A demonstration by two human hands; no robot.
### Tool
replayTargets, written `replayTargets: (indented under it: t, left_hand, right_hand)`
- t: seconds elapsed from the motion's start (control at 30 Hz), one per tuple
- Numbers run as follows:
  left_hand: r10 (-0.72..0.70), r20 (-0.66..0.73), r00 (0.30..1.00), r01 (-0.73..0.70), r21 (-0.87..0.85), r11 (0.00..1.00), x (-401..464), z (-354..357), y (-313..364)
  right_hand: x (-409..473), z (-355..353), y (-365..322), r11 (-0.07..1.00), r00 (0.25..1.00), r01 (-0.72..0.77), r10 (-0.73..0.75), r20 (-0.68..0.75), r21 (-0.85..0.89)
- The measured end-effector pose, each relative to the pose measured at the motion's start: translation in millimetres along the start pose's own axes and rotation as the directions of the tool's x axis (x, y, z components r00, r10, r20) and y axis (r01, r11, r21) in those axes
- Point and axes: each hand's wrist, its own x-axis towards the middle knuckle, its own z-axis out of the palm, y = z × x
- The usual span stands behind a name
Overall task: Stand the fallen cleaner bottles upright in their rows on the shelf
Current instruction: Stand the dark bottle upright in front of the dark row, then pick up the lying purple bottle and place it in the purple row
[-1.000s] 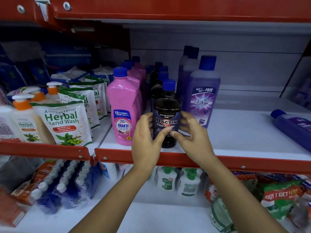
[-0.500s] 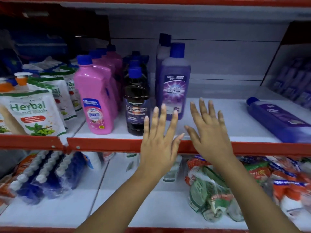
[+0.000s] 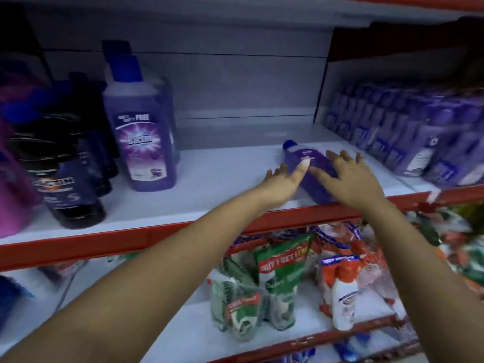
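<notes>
Both hands at the fallen purple bottle

The fallen bottle [image 3: 313, 170] lies on the shelf [image 3: 217, 179], cap toward the back wall, base toward the front edge. The left hand [image 3: 284, 183] flanks its left side and the right hand [image 3: 351, 179] rests over its body; fingers spread, nothing gripped.

Bare shelf [image 3: 225, 176] lies between upright purple bottle [image 3: 144, 142] and fallen bottle [image 3: 311, 174].

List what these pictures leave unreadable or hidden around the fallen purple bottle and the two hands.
- Fallen purple bottle: head view, lower body covered by the right hand; label blurred.
- Left hand: contact with the bottle unclear; motion blur.
- Purple bottle packs: labels smeared, right edge cuts them off.
- Pink bottle: cut by left edge.
</notes>
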Motion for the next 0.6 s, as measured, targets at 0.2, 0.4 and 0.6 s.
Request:
replayTargets:
  t: [0.2, 0.4, 0.6]
  left_hand:
    - [-0.196, -0.036, 0.98, 0.158, -0.459, 0.875, 36.9, 6.7, 8.9]
    - [-0.334, -0.165, 0.928, 0.083, -0.783, 0.617, 69.3, 26.7, 45.1]
    - [-0.193, -0.387, 0.901, -0.194, -0.76, 0.62, 57.9, 14.2, 28.3]
  right_hand:
    - [36.7, -4.8, 4.0, 0.986, 0.95, -0.143, 0.112, 0.29, 0.088]
    - [63.6, -14.9, 39.8, 0.903, 0.965, -0.201, 0.116, 0.234, 0.379]
    - [34.5, 3.9, 29.6, 0.566, 0.988, -0.156, 0.106, 0.116, 0.809]
